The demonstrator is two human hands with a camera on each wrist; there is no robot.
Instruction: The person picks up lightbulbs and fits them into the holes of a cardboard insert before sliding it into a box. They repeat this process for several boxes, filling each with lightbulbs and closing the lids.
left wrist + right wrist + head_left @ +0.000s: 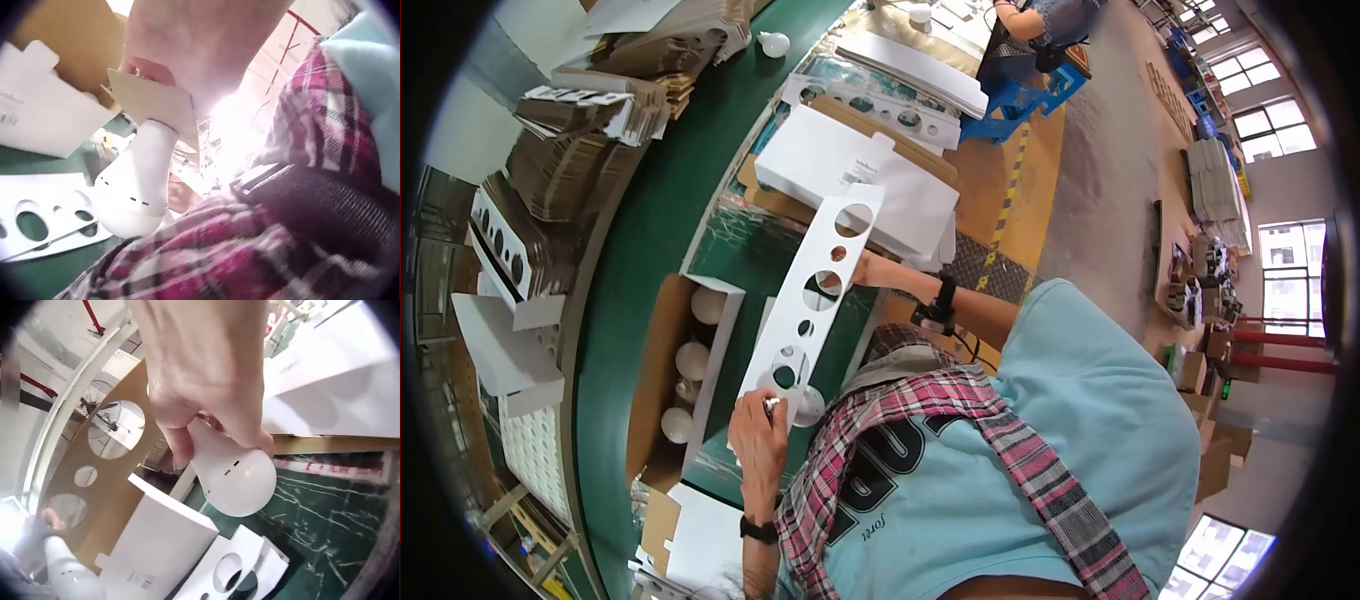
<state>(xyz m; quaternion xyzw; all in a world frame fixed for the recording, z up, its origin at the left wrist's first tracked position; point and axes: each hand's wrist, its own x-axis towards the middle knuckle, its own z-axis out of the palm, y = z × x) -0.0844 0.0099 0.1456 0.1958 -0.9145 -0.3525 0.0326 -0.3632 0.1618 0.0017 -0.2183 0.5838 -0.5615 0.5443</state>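
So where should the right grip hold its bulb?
Take the bulb by its neck, probably with the right grip coming from above: the neck is narrower and tilts up, while the wide round end hangs lower and might slip.

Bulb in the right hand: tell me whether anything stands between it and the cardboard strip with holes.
Only the right hand might: its fingers wrap the bulb at the narrow end and may need to shift. Nothing else visible stands between that and the cardboard strip.
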